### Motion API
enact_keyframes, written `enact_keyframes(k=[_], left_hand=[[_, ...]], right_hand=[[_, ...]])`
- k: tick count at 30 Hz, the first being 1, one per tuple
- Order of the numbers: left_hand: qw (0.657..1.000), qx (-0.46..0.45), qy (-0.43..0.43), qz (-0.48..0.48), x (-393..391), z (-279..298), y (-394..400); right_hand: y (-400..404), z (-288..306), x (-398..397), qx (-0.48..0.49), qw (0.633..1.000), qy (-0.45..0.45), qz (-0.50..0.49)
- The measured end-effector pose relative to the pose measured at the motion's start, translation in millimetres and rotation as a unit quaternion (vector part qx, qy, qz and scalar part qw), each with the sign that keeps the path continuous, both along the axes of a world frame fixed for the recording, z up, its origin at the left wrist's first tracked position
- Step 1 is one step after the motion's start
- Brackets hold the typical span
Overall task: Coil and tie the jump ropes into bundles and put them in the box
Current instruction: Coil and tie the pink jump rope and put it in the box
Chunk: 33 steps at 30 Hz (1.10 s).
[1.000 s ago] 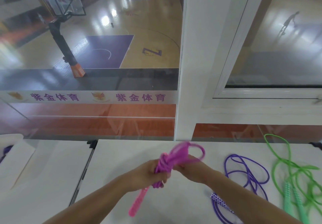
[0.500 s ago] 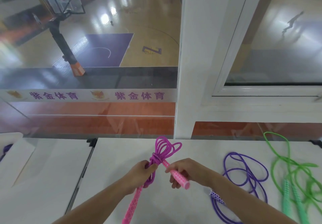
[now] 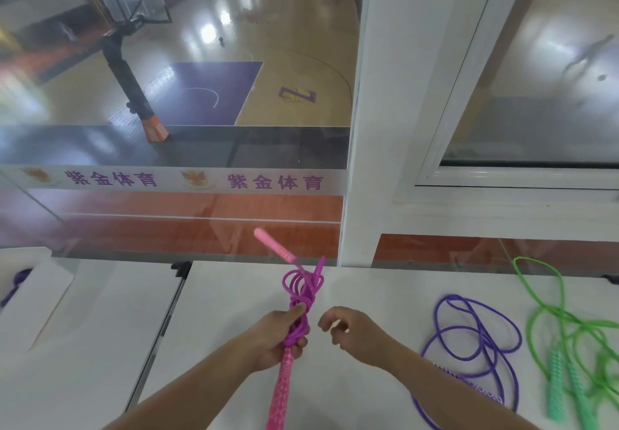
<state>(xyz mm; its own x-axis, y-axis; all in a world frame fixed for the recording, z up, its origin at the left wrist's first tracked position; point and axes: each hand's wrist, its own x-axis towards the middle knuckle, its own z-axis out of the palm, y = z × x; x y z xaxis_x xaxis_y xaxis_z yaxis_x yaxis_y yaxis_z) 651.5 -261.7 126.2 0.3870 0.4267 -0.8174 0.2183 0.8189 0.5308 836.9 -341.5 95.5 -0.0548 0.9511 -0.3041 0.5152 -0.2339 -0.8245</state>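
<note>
My left hand grips the coiled pink jump rope just above the white table. One pink handle hangs down below my fist; the other pink handle sticks up and away from the loops. Just right of the bundle, my right hand hovers with loosely curled fingers and holds nothing. A loose purple rope lies on the table to the right, and a green rope lies beyond it. At the far left a white box holds something purple.
A glass wall and a white pillar stand right behind the table's far edge. A gap with a black clip separates this table from a second white table on the left, under the box.
My right hand has let go of the second pink handle, which now points up and away. The left hand keeps its grip on the bundle.
</note>
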Motion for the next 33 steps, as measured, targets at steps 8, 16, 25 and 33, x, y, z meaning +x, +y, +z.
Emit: enact_keyframes(k=[8,16,25,33], left_hand=[[0.978,0.132,0.069,-0.149,-13.1,-9.0,7.5],[0.897,0.252,0.101,-0.349,-17.6,0.6,7.5],[0.898,0.174,0.004,-0.404,-33.2,37.1,22.1],[0.921,0.042,-0.194,-0.335,-41.1,50.2,40.4]], right_hand=[[26.0,7.6,-2.8,0.18,0.973,-0.1,-0.101],[32.2,-28.7,3.5,0.036,0.993,-0.018,-0.11],[28.6,-36.6,17.6,-0.141,0.71,0.566,-0.395],[69.3,-53.6,-0.9,0.084,0.773,0.628,-0.03]])
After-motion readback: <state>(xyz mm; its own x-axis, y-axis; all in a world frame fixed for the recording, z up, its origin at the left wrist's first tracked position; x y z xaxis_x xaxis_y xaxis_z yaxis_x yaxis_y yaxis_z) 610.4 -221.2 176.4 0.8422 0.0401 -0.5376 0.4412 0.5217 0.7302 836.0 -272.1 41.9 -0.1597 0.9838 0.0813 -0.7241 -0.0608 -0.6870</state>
